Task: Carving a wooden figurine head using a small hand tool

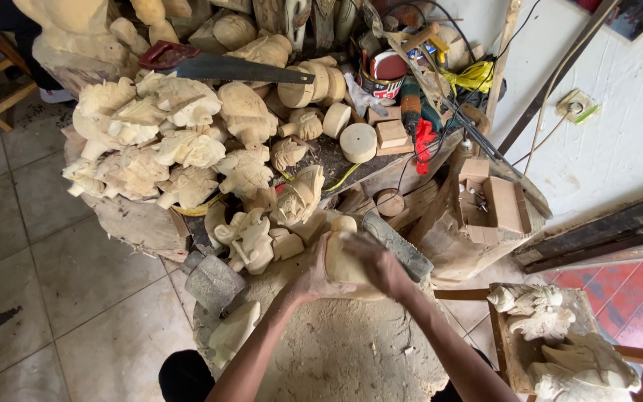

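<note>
Both hands [351,268] grip a wood block [342,260], carvings [180,149] crowding beyond.

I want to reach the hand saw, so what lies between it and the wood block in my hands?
In the head view, pale carved figures fill the stretch from the wood block up to the saw.
</note>
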